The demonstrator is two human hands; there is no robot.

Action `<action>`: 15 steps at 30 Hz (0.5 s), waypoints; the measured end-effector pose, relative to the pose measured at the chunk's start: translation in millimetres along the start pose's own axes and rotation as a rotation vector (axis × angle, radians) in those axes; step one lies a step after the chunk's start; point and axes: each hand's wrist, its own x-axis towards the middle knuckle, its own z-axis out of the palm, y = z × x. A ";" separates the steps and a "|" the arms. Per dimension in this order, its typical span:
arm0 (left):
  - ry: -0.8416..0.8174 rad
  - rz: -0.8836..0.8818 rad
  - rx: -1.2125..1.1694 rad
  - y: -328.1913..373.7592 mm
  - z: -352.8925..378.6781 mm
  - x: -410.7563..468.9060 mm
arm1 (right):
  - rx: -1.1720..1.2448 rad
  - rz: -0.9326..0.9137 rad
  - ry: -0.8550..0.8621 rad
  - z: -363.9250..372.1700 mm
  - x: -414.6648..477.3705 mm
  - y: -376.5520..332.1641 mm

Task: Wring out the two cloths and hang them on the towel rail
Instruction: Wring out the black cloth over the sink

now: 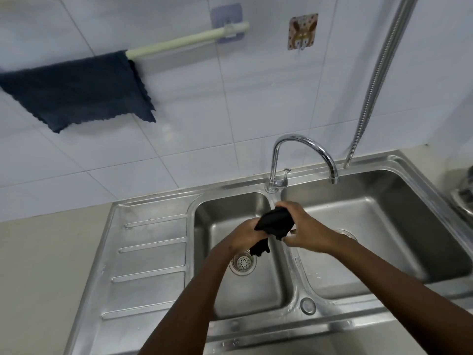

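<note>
Over the sink, the left hand and right hand both clamp a bunched black cloth, while a blue cloth hangs on the towel rail.

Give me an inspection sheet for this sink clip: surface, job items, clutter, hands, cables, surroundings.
Surface: steel double sink with a drainboard on the left, wet around the divider between the basins.
Job's things: blue cloth already draped over the towel rail; black cloth bunched above the left basin, not yet hung.
Clutter: something dark at the right edge, too cut off to identify.
Hands: left hand and right hand both grip the black cloth, one at each end.
Cables: nothing seen; one metal flexible hose runs down the wall.
Surroundings: white wall tiles, tap with spout over the right basin, no water seen running; adhesive hook.
</note>
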 end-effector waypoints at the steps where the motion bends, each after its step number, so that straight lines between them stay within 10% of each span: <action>1: -0.017 -0.006 -0.012 2.4 -2.7 -0.9 | -0.111 -0.039 0.015 6.0 1.2 -0.1; 6: -0.100 -0.067 -0.078 2.8 -18.8 -4.2 | -0.506 -0.189 0.191 15.7 18.2 4.4; 15: -0.143 -0.057 0.203 18.3 -57.6 -20.0 | -0.558 -0.220 0.015 2.5 29.5 -28.1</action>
